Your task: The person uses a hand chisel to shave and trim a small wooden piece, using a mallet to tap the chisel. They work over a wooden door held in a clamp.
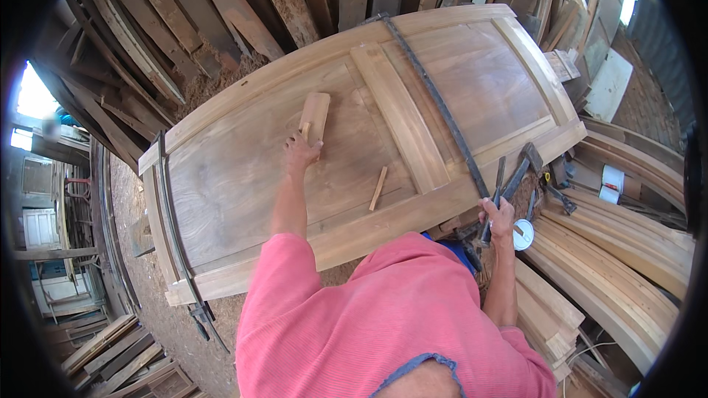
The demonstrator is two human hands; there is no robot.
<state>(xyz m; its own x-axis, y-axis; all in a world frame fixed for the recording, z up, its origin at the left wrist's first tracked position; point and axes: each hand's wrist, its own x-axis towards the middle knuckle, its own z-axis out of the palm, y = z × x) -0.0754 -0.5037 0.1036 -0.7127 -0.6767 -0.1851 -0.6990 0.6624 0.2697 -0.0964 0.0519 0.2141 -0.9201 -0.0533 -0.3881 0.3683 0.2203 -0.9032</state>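
Note:
A large panelled wooden door [265, 169] lies flat in front of me. My left hand [302, 151] reaches over its left panel, fingers closed on the near end of a short flat wooden block [317, 109]. Across the door runs a long dark bar clamp [435, 96]. At the clamp's near end, beyond the door's edge, my right hand [499, 217] is wrapped round its dark metal end; the exact part gripped is partly hidden by the fingers. A thin wooden strip [378, 188] lies loose on the panel, between my hands.
Another bar clamp [171, 214] spans the door's left end. A dark hammer-like tool [525, 166] lies at the near right edge. Curved wooden boards [605, 250] are stacked at right, near a white round lid [523, 235]. Old planks [287, 0] lean along the far side.

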